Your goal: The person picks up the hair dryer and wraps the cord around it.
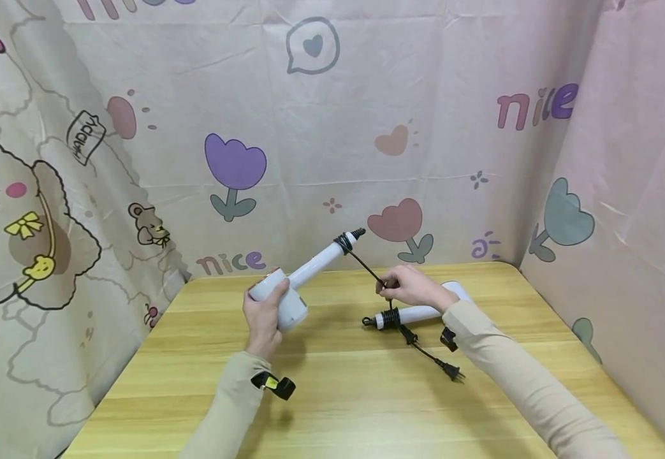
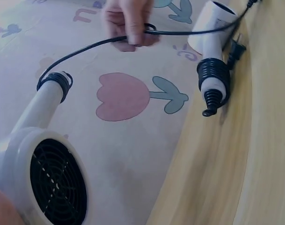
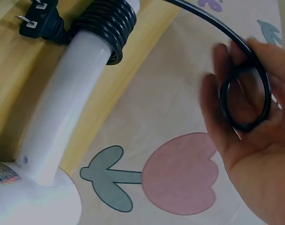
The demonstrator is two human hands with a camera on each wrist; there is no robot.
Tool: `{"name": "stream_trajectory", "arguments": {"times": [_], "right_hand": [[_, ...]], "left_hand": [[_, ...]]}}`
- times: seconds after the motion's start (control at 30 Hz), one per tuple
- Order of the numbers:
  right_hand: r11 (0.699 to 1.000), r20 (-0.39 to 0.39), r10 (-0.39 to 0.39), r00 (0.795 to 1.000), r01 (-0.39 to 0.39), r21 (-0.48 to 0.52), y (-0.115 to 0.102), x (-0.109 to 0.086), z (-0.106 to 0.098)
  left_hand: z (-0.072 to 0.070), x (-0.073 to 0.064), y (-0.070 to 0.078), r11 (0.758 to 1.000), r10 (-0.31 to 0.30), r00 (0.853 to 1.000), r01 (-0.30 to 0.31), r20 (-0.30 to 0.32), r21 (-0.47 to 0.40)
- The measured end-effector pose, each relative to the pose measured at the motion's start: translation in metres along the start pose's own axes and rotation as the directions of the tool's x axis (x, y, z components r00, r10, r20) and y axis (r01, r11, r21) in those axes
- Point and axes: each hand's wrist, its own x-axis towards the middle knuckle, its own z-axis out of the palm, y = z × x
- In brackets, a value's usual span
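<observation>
My left hand (image 1: 262,317) grips the body of a white hair dryer (image 1: 316,262), raised above the table with its handle slanting up to the right. Black cord is wound round the handle's end, and the dark round intake grille (image 2: 58,183) faces the left wrist camera. From that handle the cord (image 1: 366,265) runs to my right hand (image 1: 414,287), whose fingers pinch it. A small loop of cord (image 3: 245,129) hangs at those fingers in the right wrist view. Under the right hand, a second white hair dryer (image 1: 418,313) lies on the table, its own cord wound round its handle.
Beside the lying dryer are two black plugs, one close to its handle (image 1: 409,335) and one nearer the front (image 1: 451,371). The wood-grain table (image 1: 355,408) is bordered by a printed cloth backdrop (image 1: 332,127) at the back and both sides.
</observation>
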Motion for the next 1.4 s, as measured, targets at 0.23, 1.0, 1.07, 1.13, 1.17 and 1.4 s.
{"name": "stream_trajectory", "arguments": {"times": [0.23, 1.0, 1.07, 1.13, 1.17, 1.4], "right_hand": [[0.990, 0.092, -0.008, 0.996, -0.004, 0.139, 0.005, -0.001, 0.002], [0.609, 0.061, 0.295, 0.954, -0.237, 0.757, 0.024, 0.025, 0.006], [0.704, 0.026, 0.312, 0.950, -0.249, 0.665, 0.025, 0.027, 0.006], [0.774, -0.017, 0.345, 0.938, -0.275, 0.570, 0.025, 0.029, 0.004], [0.804, -0.043, 0.365, 0.930, -0.292, 0.518, 0.024, 0.029, 0.003], [0.912, -0.244, 0.373, 0.895, -0.306, 0.273, 0.019, 0.031, -0.010]], "left_hand": [[-0.001, 0.003, 0.003, 0.993, -0.083, 0.997, 0.083, 0.004, -0.078], [-0.007, 0.004, 0.002, 0.914, -0.354, 0.908, 0.386, 0.225, -0.120], [-0.008, 0.004, 0.001, 0.914, -0.357, 0.900, 0.392, 0.252, -0.105], [-0.008, 0.003, -0.001, 0.913, -0.359, 0.886, 0.399, 0.295, -0.086], [-0.009, 0.003, -0.002, 0.913, -0.361, 0.875, 0.403, 0.322, -0.070], [-0.014, 0.003, -0.009, 0.892, -0.420, 0.812, 0.451, 0.406, 0.021]]}}
